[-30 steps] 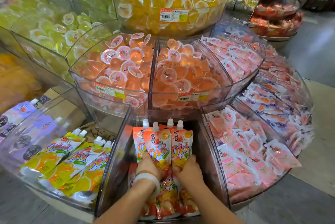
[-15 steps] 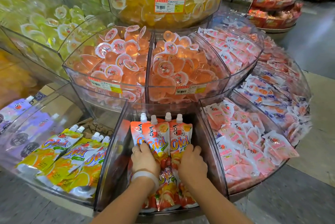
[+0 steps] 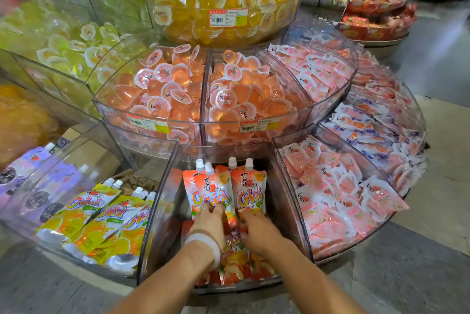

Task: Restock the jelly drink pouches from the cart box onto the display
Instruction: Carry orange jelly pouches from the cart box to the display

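Placing step: orange pouches standing spouts-up at back of middle clear bin, bottom tier of display. Left hand on lower edge of the left pouches, fingers curled over them, seemingly pressing them back. Right hand at base of right pouch; grip cannot be told, fingers hidden. More pouches lying flat beneath the wrists. Cart box not in view.

Next, probably: let go, withdraw, fetch more from box; row looks liable to slump forward once released.

Versus half a second ago: pouches and hands in much the same place, left hand slightly higher on the pack; camera closer.
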Available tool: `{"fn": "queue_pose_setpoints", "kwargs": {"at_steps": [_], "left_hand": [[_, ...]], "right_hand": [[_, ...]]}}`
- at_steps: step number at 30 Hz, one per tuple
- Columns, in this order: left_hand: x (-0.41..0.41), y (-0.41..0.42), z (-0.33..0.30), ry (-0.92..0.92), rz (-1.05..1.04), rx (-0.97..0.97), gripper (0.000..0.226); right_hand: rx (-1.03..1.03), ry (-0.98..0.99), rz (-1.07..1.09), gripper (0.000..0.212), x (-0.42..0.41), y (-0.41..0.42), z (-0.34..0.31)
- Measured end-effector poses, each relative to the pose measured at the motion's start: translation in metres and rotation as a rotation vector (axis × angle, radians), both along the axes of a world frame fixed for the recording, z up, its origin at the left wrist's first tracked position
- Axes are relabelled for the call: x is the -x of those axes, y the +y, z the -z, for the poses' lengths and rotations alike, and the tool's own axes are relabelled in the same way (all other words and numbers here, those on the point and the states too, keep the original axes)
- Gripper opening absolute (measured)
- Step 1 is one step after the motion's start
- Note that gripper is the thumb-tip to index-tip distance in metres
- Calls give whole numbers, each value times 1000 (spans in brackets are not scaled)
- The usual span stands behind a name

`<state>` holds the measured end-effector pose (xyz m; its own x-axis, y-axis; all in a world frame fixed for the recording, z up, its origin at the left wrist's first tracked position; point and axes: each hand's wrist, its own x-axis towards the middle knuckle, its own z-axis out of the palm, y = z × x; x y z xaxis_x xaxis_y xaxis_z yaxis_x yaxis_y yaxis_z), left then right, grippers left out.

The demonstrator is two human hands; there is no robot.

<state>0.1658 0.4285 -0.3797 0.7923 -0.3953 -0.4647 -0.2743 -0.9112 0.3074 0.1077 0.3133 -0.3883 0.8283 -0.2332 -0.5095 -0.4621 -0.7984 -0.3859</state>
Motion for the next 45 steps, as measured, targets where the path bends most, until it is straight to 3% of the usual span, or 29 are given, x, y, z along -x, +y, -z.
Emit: {"fn": "queue_pose_setpoints", "kwargs": {"at_steps": [5, 12, 18, 22, 27, 30, 36, 40, 45], "left_hand": [[7, -2, -37, -66, 92, -208, 72], [56, -69, -120, -355, 208, -136, 67], [158, -168, -153, -457, 440, -36, 84], [248, -234, -140, -431, 637, -27, 91], [364, -325, -125, -399, 934, -35, 81], [431, -377, -128, -385, 1103, -37, 86], [558, -471, -122, -340, 1378, 41, 76], [635, -537, -115, -335, 1534, 82, 80], [721, -627, -126, -344, 1698, 117, 79]], "right_hand": [[150, 4, -179, 52, 6, -5, -37], [247, -327, -202, 49, 68, -53, -121], [394, -290, 81, 64, 195, -160, -152], [474, -200, 282, 60, 299, -218, -143], [456, -38, 549, 73, 434, -278, -128], [458, 17, 713, 68, 508, -306, -126], [463, 89, 991, 68, 641, -352, -117], [488, 119, 1164, 50, 715, -398, -113], [494, 147, 1344, 52, 798, -469, -119]]}}
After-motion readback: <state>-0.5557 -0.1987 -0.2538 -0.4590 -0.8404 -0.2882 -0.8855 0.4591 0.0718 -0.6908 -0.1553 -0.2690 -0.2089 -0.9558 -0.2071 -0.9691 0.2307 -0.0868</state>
